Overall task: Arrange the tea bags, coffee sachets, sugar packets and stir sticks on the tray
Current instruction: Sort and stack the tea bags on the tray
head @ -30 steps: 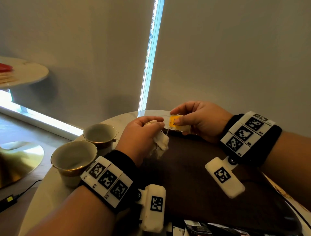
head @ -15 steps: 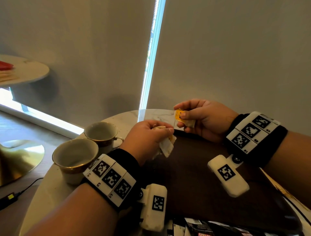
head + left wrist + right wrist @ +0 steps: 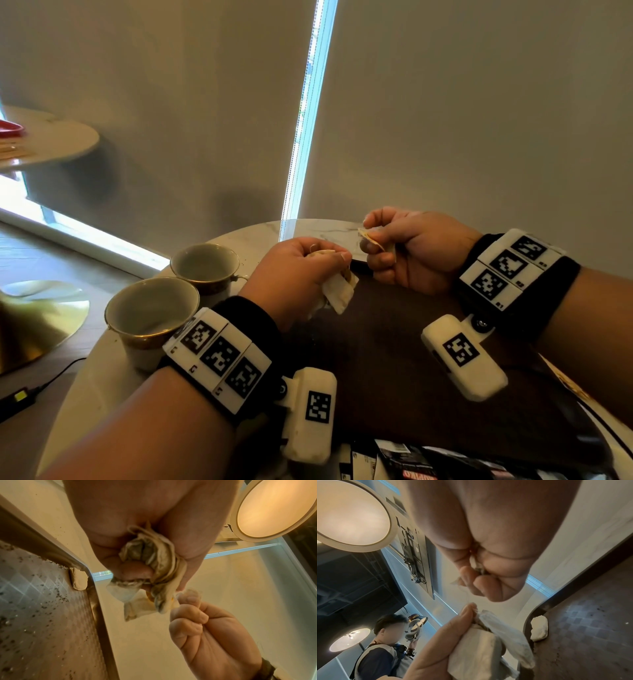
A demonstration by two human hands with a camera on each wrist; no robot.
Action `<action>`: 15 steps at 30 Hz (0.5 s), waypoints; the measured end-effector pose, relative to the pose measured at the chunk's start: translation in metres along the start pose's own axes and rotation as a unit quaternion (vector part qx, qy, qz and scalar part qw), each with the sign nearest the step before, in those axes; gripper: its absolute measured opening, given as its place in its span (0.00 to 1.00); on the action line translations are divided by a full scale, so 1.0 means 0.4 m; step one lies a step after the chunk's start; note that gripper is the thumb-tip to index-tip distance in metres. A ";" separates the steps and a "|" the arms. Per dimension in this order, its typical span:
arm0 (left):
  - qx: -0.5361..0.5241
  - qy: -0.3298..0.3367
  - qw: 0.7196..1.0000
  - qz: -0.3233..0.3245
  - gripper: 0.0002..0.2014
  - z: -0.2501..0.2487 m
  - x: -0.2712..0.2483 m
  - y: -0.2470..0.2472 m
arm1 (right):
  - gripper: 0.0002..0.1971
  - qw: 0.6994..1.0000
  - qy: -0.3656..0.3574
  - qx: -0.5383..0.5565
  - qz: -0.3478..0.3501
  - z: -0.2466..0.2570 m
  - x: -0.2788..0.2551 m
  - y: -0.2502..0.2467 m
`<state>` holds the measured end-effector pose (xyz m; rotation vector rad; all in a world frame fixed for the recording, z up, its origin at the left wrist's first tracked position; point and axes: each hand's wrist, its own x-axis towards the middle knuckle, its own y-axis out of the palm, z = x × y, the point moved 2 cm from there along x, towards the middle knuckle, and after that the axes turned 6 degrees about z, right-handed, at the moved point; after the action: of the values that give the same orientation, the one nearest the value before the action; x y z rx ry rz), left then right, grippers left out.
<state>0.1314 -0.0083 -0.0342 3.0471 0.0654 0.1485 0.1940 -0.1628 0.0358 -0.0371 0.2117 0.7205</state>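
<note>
Your left hand point(image 3: 301, 270) is clenched round a bunch of tea bags point(image 3: 154, 566), soft, crumpled paper pouches with dark leaf showing through; one limp white corner point(image 3: 339, 296) hangs out below your fingers. Your right hand point(image 3: 411, 250) is closed too, pinching a small paper tag point(image 3: 371, 237) between thumb and forefinger, with a thin string point(image 3: 467, 596) running down from it toward the bundle in your left hand. The two hands are near each other, just above the far edge of the tray point(image 3: 394, 342), a dark brown, rounded-corner tray whose floor has a fine diamond-patterned texture sprinkled with dark specks. One more pale, pillow-shaped tea bag point(image 3: 538, 628) lies on the tray, tucked against its raised rim at the corner. Glossy dark sachets point(image 3: 404, 459) lie at the tray's near edge. The tray sits on a round marble-look table point(image 3: 102, 370), and two smooth ceramic cups point(image 3: 150, 308) with brown-banded bases stand beside it on your left.
</note>
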 end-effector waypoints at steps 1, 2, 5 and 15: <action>-0.009 -0.001 1.000 0.001 0.04 0.001 0.001 0.000 | 0.11 1.000 0.003 0.008 0.001 -0.003 0.002 -0.002; -0.008 0.000 1.000 -0.001 0.04 0.002 0.002 -0.001 | 0.11 1.000 0.006 0.017 0.000 -0.006 0.004 -0.004; 0.006 0.002 1.000 -0.006 0.03 0.003 0.006 -0.005 | 0.07 0.999 0.033 0.016 0.003 -0.008 0.005 -0.011; 0.013 0.004 1.000 -0.021 0.04 0.007 0.008 -0.008 | 0.11 0.995 0.047 -0.079 0.031 -0.007 -0.004 -0.014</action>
<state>0.1348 -0.0052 -0.0369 3.0693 0.1320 0.1594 0.1958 -0.1683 0.0331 -0.2168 0.2451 0.7968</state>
